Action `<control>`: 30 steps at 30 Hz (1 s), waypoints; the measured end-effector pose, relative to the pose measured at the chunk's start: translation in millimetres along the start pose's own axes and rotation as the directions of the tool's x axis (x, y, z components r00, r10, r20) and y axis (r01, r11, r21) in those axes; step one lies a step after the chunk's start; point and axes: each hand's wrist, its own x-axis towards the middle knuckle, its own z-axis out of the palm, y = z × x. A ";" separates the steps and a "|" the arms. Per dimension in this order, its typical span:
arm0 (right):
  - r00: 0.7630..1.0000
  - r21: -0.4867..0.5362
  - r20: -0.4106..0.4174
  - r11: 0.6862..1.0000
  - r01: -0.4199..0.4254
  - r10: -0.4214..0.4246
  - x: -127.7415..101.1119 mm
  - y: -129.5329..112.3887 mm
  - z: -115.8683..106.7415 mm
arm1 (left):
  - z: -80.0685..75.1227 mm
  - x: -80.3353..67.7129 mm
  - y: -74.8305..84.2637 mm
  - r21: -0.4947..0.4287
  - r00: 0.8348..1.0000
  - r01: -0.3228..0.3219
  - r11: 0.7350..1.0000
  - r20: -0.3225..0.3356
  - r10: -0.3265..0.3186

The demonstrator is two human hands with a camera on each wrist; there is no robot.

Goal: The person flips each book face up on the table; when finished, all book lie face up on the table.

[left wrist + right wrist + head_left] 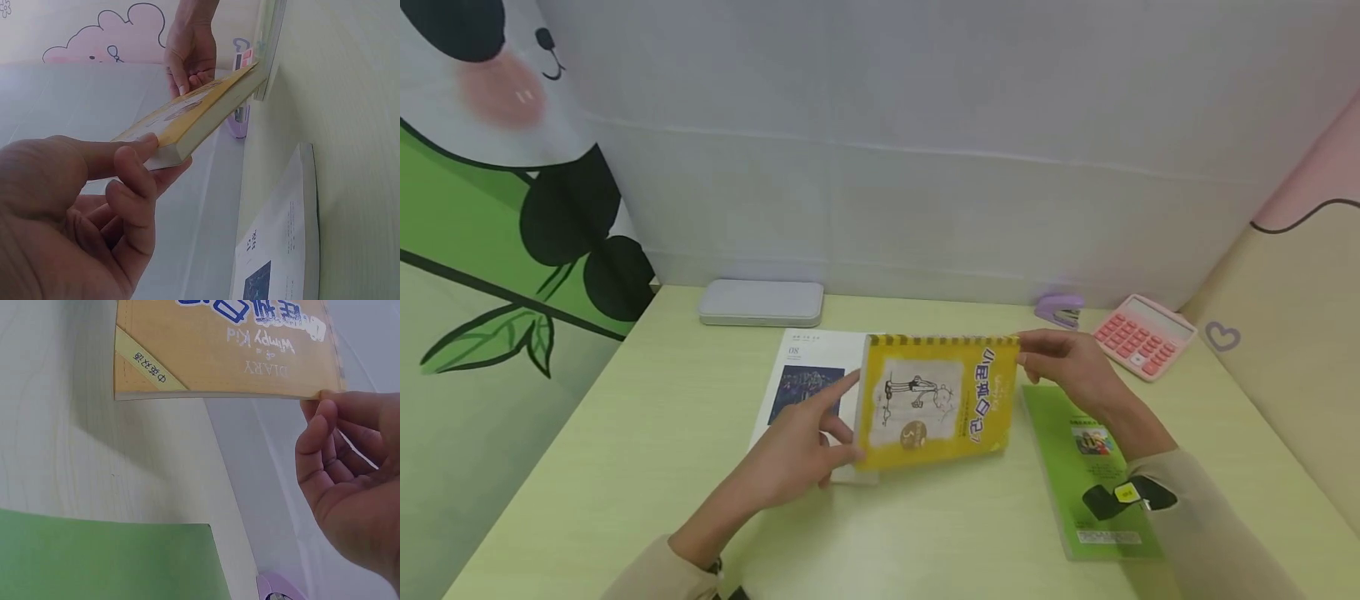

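Observation:
A yellow paperback book point(936, 400) with a stick-figure drawing on its cover is held up off the table, turned sideways. My left hand point(801, 446) pinches its left edge; in the left wrist view the thumb lies on the cover and fingers are beneath. At the upper right corner, my right hand point(1071, 367) pinches the book between thumb and fingers, as the right wrist view shows too. Under and left of it lies a white book point(790, 350) with a dark blue picture, partly covered. A green book point(1067, 492) lies below my right forearm, which hides part of it.
Along the back of the table stand a pale grey flat case point(762, 302), a purple stapler point(1060, 308) and a pink calculator point(1146, 336). A grey-white cloth point(925, 217) hangs behind them. Printed panels border the left and right sides.

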 end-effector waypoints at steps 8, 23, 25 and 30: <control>0.999 0.058 -0.012 0.997 -0.050 0.051 8.4 -1.8 10.6 | -2.8 4.1 -4.7 -0.031 1.000 0.013 0.999 -0.026 -0.014; 0.993 0.176 -0.028 0.978 -0.112 0.119 22.9 17.2 34.5 | -5.4 28.0 -39.0 -0.075 0.994 0.106 0.992 0.041 -0.104; 0.993 0.169 -0.033 0.980 -0.106 0.113 24.7 20.2 37.5 | -6.9 30.1 -42.3 -0.078 0.992 0.114 0.990 0.058 -0.110; 0.992 0.106 -0.014 0.987 -0.122 0.124 28.2 29.2 42.1 | -8.2 33.6 -48.4 -0.100 0.988 0.130 0.986 0.095 -0.120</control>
